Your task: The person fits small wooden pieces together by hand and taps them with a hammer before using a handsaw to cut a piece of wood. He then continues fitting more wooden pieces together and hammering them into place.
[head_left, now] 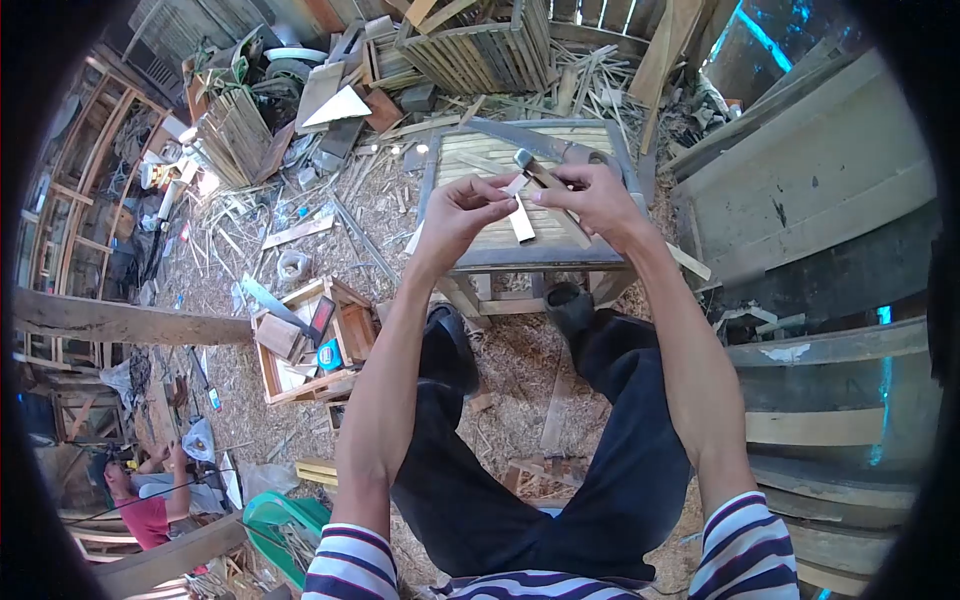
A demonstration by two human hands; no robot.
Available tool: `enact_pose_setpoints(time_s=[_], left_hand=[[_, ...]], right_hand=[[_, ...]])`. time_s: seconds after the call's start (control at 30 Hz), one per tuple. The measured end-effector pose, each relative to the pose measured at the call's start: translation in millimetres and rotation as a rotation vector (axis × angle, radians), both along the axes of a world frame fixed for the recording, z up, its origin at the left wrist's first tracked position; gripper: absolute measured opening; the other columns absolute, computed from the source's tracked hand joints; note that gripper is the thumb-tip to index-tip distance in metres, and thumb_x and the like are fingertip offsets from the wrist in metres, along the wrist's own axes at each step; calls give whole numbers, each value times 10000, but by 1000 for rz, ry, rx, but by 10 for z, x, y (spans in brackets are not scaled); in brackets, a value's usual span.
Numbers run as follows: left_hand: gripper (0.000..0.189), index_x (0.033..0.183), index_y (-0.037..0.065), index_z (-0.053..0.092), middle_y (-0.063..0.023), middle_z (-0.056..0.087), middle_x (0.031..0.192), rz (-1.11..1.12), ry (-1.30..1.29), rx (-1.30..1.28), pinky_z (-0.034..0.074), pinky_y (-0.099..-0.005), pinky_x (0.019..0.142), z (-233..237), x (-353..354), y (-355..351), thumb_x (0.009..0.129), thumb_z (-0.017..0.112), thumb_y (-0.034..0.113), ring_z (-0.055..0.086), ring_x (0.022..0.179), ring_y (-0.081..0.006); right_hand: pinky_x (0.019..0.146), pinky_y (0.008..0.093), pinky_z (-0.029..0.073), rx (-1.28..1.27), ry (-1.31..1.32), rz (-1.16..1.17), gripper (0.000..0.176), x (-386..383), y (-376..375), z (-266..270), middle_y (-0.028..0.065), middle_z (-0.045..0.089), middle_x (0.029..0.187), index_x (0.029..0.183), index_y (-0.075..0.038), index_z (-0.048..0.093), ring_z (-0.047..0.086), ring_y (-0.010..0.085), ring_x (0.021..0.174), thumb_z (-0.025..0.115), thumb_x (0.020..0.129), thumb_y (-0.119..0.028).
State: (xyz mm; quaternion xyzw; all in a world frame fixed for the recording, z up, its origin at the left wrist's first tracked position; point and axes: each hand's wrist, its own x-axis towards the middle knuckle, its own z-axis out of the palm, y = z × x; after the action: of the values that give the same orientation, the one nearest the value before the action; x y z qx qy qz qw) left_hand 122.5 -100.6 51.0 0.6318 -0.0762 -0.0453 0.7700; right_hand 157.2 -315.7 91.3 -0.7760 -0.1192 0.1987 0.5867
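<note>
Pale wood strip (521, 224), blue tape measure (329, 354), dark trousers (636, 420), red shirt (149, 520), navy-and-white striped sleeves (347, 562)

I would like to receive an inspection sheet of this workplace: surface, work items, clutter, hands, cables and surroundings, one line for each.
Surface: small slatted table; a hand saw lies toward its far side.
Job's things: pale wood piece and metal-headed tool, both held over the table.
Clutter: wood scraps strewn around the table; an open wooden box at the left holds a blue tape measure, among other items.
Hands: left hand pinches the pale wood piece; right hand holds the metal-headed tool.
Cables: nothing clearly seen.
Surroundings: a co-worker at lower left; wooden boards along the right.
</note>
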Motion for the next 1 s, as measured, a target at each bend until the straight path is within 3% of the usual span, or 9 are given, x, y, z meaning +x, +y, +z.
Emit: enact_pose_setpoints(time_s=[0.23, 0.3, 0.33, 0.43, 0.57, 0.67, 0.8, 0.93, 1.0], left_hand=[[107, 856, -17, 634, -181, 663, 1065, 56, -37, 131, 481, -287, 898, -108, -7, 195, 813, 724, 21, 616, 1026, -170], [131, 830, -28, 643, -178, 678, 1034, 137, 45, 308, 491, -289, 861, -223, 12, 349, 806, 738, 58, 629, 1000, -175], [131, 830, -28, 643, -178, 678, 1034, 147, 42, 307, 491, -289, 861, -273, 9, 426, 806, 738, 58, 629, 1000, -175], [180, 779, -32, 665, -194, 683, 1069, 246, 21, 590, 493, -326, 833, -502, -2, 611, 766, 764, 117, 650, 987, -206], [147, 801, -9, 675, -172, 669, 1131, 363, -153, 889, 481, -366, 881, -870, 4, 700, 740, 747, 104, 655, 998, -312], [158, 800, 2, 680, -142, 673, 1137, 315, -253, 949, 483, -377, 888, -845, -25, 710, 732, 754, 123, 651, 1006, -311], [190, 831, 32, 696, -113, 678, 1135, 267, 6, 1040, 484, -377, 882, -849, 24, 732, 741, 756, 188, 644, 1014, -292], [204, 855, 41, 706, -93, 716, 997, 301, 53, 975, 493, -343, 830, -839, 60, 724, 760, 753, 216, 655, 930, -252], [226, 874, 95, 733, -101, 679, 806, 527, -65, 678, 493, -323, 735, -830, 108, 763, 717, 792, 248, 636, 767, -244]], right_hand=[[589, 283, 437, -49, 136, -23, 367, -12, 213, -166, 38, 633, 759, 966, 32, 696, 545, 122, 630, 745, 763, -269], [428, 233, 281, -89, 209, -9, 352, -15, 332, -404, -30, 504, 666, 953, -14, 682, 407, 55, 505, 720, 808, -332], [428, 233, 281, -90, 203, 0, 352, 11, 398, -558, -30, 504, 666, 953, -14, 682, 407, 55, 505, 720, 808, -332], [664, 356, 485, -326, 95, 15, 404, 45, 525, -929, 130, 679, 780, 862, 26, 684, 641, 226, 684, 715, 763, -364], [747, 404, 500, -524, 54, -35, 373, 93, 563, -932, 192, 689, 846, 905, -11, 689, 676, 321, 823, 702, 782, -362], [766, 404, 495, -581, -31, -54, 368, 99, 532, -889, 196, 685, 877, 955, -24, 683, 673, 308, 859, 684, 803, -360], [813, 411, 488, -404, -15, 49, 379, 87, 611, -937, 205, 677, 940, 1051, -35, 665, 653, 336, 926, 668, 814, -330], [847, 417, 487, -470, 59, 211, 384, 30, 696, -854, 218, 675, 963, 1082, -38, 657, 643, 366, 958, 660, 817, -316], [860, 433, 484, -580, -89, 79, 378, -12, 672, -884, 227, 671, 979, 1084, -34, 654, 636, 380, 976, 657, 821, -305]])
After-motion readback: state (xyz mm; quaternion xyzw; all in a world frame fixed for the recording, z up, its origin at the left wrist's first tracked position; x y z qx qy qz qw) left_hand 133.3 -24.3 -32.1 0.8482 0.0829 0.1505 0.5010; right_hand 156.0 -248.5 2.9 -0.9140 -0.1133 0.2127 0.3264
